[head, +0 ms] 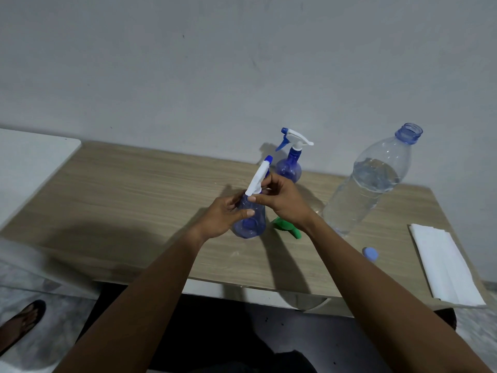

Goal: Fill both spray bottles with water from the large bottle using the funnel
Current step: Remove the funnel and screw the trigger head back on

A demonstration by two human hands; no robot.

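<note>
Two bare forearms reach in from the bottom edge toward the middle of the counter (pixel 134 197). The left hand (pixel 226 214) wraps its fingers (pixel 248 212) round the body of the near spray bottle (pixel 248 224), which stands on the counter. The right hand (pixel 285 200) curls its fingers (pixel 262 184) in a pinch at the base of the white spray head (pixel 256 180), which sits tilted at the bottle's neck.

The large bottle (pixel 368 184) stands to the right, uncapped and only partly full. Its blue cap (pixel 370 253) lies near the counter's front edge. The green funnel (pixel 286 227) lies on the counter beside the near spray bottle, partly hidden by the right wrist, and is in neither bottle. The far spray bottle (pixel 289 168) stands by the wall with its head on. The blue tint hides the water level in both spray bottles.

I cannot tell whether the head is coming off for filling or going back on afterwards. So at least one fill looks unconfirmed. A folded white cloth (pixel 446 265) lies at the right.
</note>
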